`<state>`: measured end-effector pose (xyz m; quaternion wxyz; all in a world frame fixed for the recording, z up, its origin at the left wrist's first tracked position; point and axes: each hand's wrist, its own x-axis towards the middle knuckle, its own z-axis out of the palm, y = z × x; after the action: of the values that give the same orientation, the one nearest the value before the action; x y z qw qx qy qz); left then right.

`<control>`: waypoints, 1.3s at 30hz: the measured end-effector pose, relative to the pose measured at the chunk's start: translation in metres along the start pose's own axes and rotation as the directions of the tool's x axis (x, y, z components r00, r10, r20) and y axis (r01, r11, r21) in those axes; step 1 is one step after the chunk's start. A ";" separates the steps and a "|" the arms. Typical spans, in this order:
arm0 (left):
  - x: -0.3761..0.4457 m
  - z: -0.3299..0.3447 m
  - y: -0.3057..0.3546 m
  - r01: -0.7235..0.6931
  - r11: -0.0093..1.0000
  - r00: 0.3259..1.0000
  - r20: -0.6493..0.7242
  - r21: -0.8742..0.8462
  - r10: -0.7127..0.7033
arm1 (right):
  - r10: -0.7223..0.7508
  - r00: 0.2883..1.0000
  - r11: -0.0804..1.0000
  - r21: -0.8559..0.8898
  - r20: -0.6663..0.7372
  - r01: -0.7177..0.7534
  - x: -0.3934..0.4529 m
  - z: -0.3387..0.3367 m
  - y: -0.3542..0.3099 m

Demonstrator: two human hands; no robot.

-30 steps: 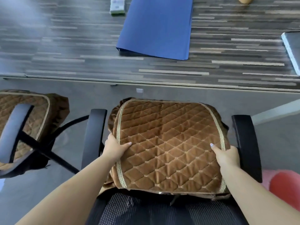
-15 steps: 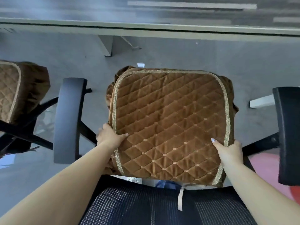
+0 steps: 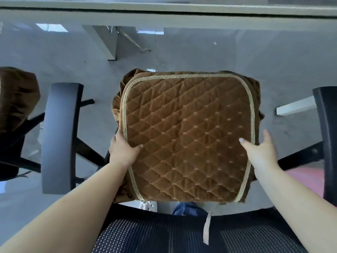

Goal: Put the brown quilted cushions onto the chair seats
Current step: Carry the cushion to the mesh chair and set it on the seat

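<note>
Head view, looking down on a brown quilted cushion [image 3: 187, 137] with gold trim round its edge. Lying flat between two black armrests, over the spot where the chair seat would be; seat itself hidden under it.

Left hand [image 3: 122, 149] on the cushion's left edge, toward the near corner. Thumb on top of the quilting, fingers tucked under the edge, gripping it. Right hand [image 3: 259, 149] at the cushion's right edge. Thumb lying on top of the quilting, one finger sticking out straight past the trim, other fingers out of sight. Looks loose and not pinching.

Left armrest [image 3: 61, 137] well to the left of the cushion, not touching it. Right armrest [image 3: 326, 136] well to the right of the cushion, cut off by the picture edge. Black mesh chair back [image 3: 164, 236] just nearer than the cushion, at the bottom. Thin tan strap [image 3: 207, 229] hanging from the cushion's near edge, down over the mesh.

Second cushion [image 3: 16, 99], also brown, far to the left of the first one, past the left armrest. Sitting on another chair, only partly seen. Grey floor [image 3: 182, 50] beyond the cushion, with a white table leg [image 3: 104, 42] standing on it. Something pink [image 3: 300, 183] low down, right of the cushion, too blurry to tell what.
</note>
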<state>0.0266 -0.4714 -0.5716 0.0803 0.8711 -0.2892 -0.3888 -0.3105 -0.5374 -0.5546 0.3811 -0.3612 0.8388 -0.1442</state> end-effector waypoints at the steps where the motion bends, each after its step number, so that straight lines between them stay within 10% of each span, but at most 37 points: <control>1: 0.005 -0.001 0.002 -0.002 1.000 1.000 0.007 -0.015 0.002 | -0.002 1.000 0.999 -0.037 0.023 0.003 0.009 0.002 -0.003; 17: 0.001 0.017 -0.008 -0.013 0.988 1.000 0.009 0.156 0.011 | -0.069 0.997 0.936 -0.346 -0.015 0.060 0.014 0.017 0.033; 24: -0.012 0.039 0.038 -0.499 0.679 0.853 0.166 0.538 0.496 | -0.439 0.790 0.544 -0.573 0.428 0.613 -0.005 0.054 -0.018; 28: -0.004 0.058 0.062 -0.497 0.640 0.865 0.277 0.586 0.418 | -0.380 0.712 0.368 -0.610 0.590 0.702 0.003 0.078 -0.032; 39: 0.014 0.066 0.072 -0.415 0.681 0.909 0.316 0.604 0.273 | -0.315 0.722 0.335 -0.639 0.616 0.692 0.014 0.094 -0.034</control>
<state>-0.0454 -0.5326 -0.5990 -0.1893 0.7283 -0.5727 -0.3251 -0.2302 -0.5686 -0.6071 0.2470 -0.7644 0.5454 0.2393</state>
